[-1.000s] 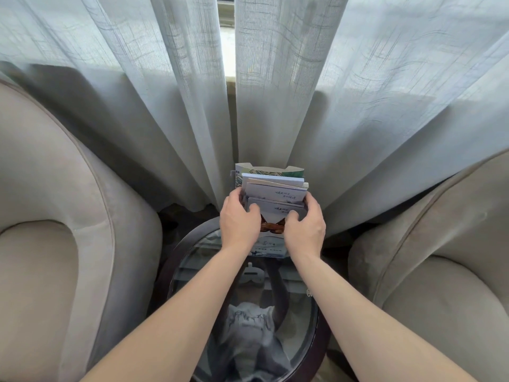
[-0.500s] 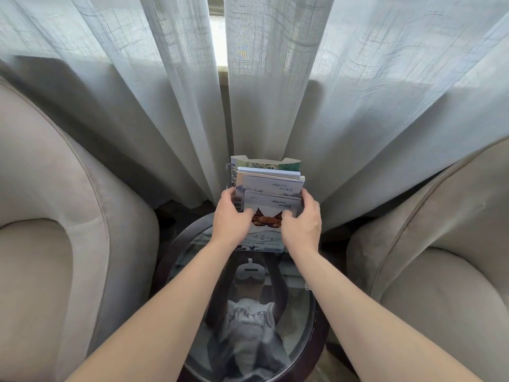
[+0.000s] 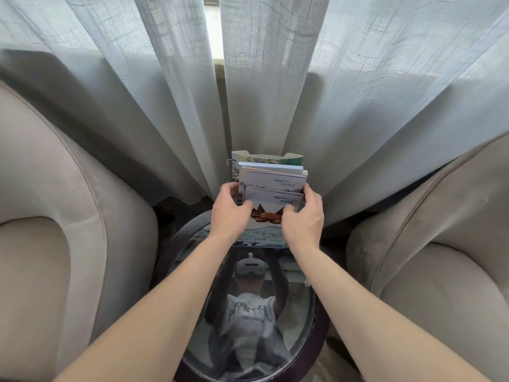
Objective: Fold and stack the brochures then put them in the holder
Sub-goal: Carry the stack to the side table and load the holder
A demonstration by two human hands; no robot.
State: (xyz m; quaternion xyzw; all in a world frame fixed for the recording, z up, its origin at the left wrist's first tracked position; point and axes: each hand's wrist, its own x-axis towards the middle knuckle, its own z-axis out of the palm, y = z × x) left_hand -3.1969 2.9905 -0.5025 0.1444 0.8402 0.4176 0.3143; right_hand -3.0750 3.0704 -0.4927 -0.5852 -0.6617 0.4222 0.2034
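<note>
From my feed: both hands are up at the far edge of the round glass table (image 3: 308, 307), working at the holder (image 3: 264, 157), which stands upright against the curtain (image 3: 358, 92) w/ its open top facing up.

Left hand (image 3: 230, 216) grips the left side of the front brochure (image 3: 271, 199), thumb curled onto its face, other fingers wrapped behind the edge. Right hand (image 3: 303, 219) does the same on the right side: thumb on the front near the brown artwork, fingers curled round the right edge. So both hands are closed on that brochure, pinching it btwn them.

Front brochure stands upright, long axis vertical, printed face toward me, top edge w/ handwritten-style text pointing up. Its lower part runs down behind the hands; I can't tell whether the bottom edge sits fully in the holder. Behind it, a stack of brochures (image 3: 275, 177) stands in the holder in stepped rows, each row a bit higher than the one in front, same orientation, tops up. The holder's patterned back wall shows above them.

Beige armchair (image 3: 55, 230) on the left, another beige armchair (image 3: 440, 244) on the right, table btwn them. The glass top reflects a person wearing a headset.
</note>
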